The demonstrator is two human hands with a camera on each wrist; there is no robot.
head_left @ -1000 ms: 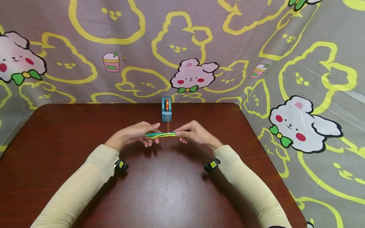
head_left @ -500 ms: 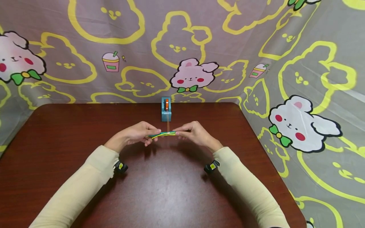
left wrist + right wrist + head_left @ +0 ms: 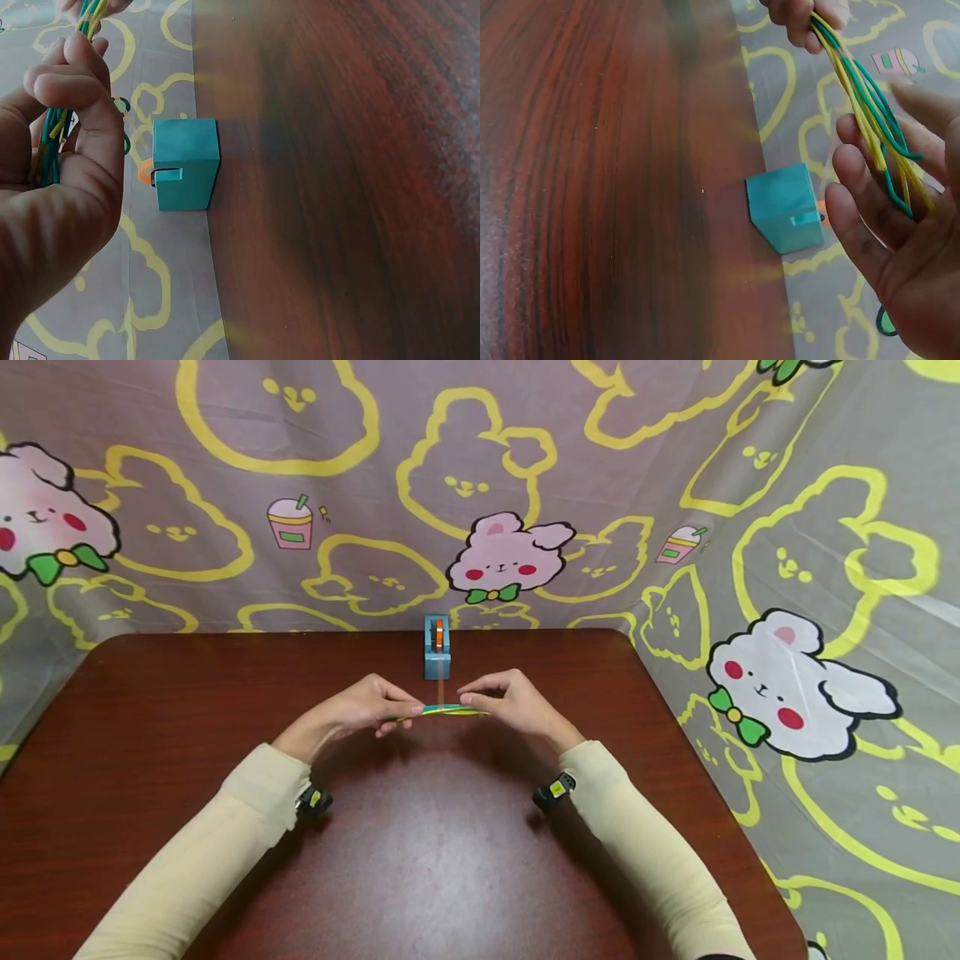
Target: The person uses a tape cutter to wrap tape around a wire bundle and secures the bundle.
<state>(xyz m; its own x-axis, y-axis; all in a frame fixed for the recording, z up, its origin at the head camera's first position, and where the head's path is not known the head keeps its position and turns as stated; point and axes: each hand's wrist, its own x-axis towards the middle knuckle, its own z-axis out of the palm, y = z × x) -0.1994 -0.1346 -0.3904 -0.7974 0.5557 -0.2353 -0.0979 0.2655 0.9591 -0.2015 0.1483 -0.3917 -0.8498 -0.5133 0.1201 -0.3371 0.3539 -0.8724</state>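
Currently both hands hold one bundle of green and yellow bands (image 3: 442, 711) above the table (image 3: 150, 710), stretched in a short line between them. Left hand (image 3: 360, 706) pinches its end, thumb and forefinger curled round the strands; the left wrist view shows the strands running through the closed fingers (image 3: 75, 97) and out past the fingertips. Right hand (image 3: 510, 702) holds the other end: in the head view thumb and fingers close on it, while the right wrist view shows the strands lying across loosely bent fingers (image 3: 870, 217) and the palm, so the grip looks light.

Progress, as a judgement: the bands are gathered and lined up into a single flat bunch, so collecting seems done. No tape or tie is visible round the bunch, so any binding looks not yet done. The ends are uneven in the right wrist view, with a green strand looping out to the side.

Containers: the only holder-like thing is a small teal tape dispenser (image 3: 438, 647), just beyond the fingertips of both hands, between them, standing at the table's far edge. An orange roll (image 3: 439, 635) sits in it, and a narrow strip seems to hang down from it toward the hands. Nothing else is visibly in it. The wrist views show the teal block (image 3: 186, 165) at the edge with orange peeking behind.

Behind the hands hangs a patterned bunny cloth (image 3: 510, 560). Cream sleeves (image 3: 210, 835) cover both forearms.
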